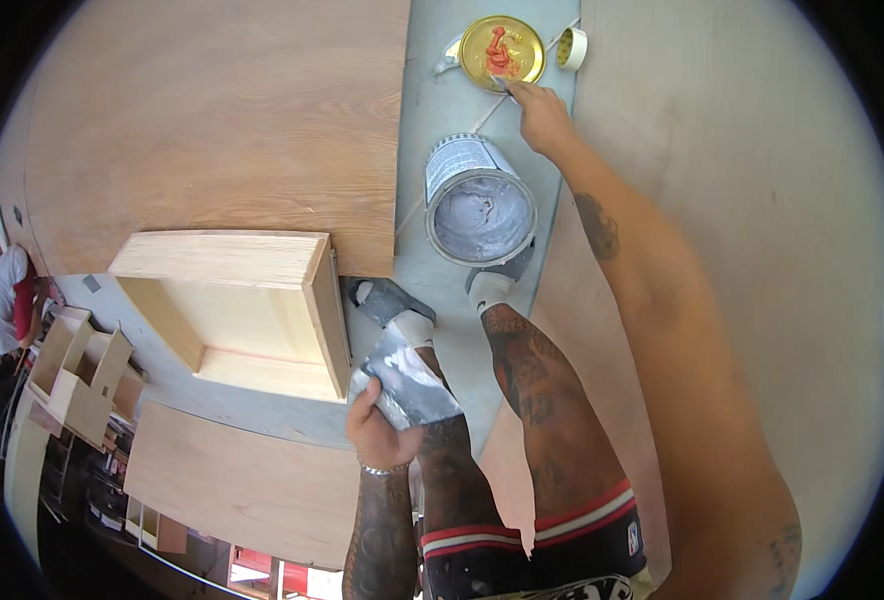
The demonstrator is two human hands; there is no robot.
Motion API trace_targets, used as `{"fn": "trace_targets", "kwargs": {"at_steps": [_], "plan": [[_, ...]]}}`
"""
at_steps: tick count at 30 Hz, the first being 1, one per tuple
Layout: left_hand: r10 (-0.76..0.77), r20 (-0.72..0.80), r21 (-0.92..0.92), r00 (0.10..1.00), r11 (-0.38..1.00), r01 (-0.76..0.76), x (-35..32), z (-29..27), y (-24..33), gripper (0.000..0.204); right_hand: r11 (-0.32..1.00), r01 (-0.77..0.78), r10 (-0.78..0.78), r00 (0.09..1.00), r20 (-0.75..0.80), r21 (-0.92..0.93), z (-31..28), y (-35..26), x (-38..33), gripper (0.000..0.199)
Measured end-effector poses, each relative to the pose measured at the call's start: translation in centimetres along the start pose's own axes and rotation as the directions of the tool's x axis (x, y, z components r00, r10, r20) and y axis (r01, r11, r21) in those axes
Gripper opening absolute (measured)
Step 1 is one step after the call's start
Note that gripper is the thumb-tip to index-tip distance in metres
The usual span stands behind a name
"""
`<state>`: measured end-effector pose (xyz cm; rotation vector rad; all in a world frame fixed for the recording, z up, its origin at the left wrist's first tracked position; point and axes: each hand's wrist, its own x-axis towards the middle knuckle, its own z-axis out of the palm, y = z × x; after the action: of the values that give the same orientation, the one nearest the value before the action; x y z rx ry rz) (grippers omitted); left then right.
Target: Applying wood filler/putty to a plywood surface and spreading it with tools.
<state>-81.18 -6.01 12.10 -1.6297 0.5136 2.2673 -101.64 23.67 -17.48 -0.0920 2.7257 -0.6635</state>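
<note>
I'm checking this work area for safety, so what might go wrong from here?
The open can stands close to the right foot, so a step might tip it. The right hand, by the gold lid, might pick up red paste. The metal plate in the left hand might slip onto the left leg.

- You are in what looks like a woodworking workshop.
- Around you are broad wooden panels (242, 120) and an open, bare-wood box (242, 258).
- Before you stands a can (464, 158) of grey paste (482, 215), near a lid (534, 62) with red paste (499, 48) and a tape roll (577, 48).
- Far left, a person (4, 300) is near more wooden boxes (92, 412).
</note>
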Motion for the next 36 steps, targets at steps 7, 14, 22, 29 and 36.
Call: {"fn": "trace_targets", "kwargs": {"at_steps": [7,14,22,29,36], "plan": [[0.020,0.226,0.012,0.974,1.000,-0.023,-6.8,8.0,6.0,0.041,0.827,0.333,-0.244,0.939,-0.243,0.453,-22.4,-19.4,-14.1,0.060],[-0.246,0.538,0.092,0.806,0.968,0.233,-19.0,13.1,9.5,0.040,0.750,0.561,-0.464,0.824,-0.326,0.351,-38.5,-34.7,-27.6,0.059],[-0.256,0.706,0.209,0.661,0.966,0.151,-32.1,14.6,13.2,0.036,0.869,0.490,-0.491,0.871,-0.002,0.061,-45.9,-40.9,-39.0,0.053],[0.163,0.855,0.124,0.493,0.858,-0.499,-39.6,14.5,14.4,0.034,-0.184,0.189,0.361,0.926,-0.112,0.965,-49.2,-50.2,-46.0,0.047],[0.000,0.958,0.243,0.288,0.534,-0.810,-43.2,12.2,12.9,0.042,-0.378,0.231,0.394,0.917,-0.070,0.897,-47.0,-52.9,-48.1,0.036]]}}
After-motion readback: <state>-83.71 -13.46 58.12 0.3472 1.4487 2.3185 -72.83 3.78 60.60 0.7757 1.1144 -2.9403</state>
